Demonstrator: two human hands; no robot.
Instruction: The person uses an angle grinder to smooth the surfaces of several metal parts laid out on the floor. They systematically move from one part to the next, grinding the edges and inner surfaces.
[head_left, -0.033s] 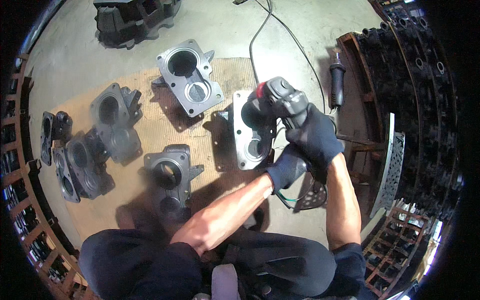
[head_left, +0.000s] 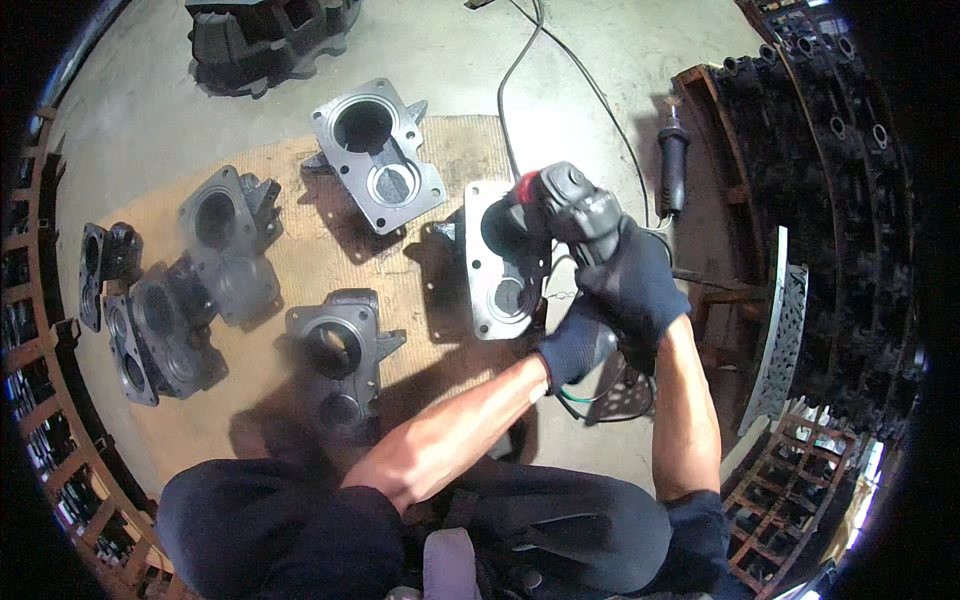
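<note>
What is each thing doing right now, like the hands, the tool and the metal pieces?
Left hand: gloved, gripping the grinder's rear.
Right hand: gloved, gripping the grinder's body.
Angle grinder: held against the casting.
Bright casting: face up under the grinder.
Loose side handle: lying unused.
Dark castings: resting on cardboard.

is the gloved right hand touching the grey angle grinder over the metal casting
Touching. The head view shows the right hand in a dark glove wrapped around the body of the grey angle grinder, with no gap between them, above the pale metal casting.
</note>
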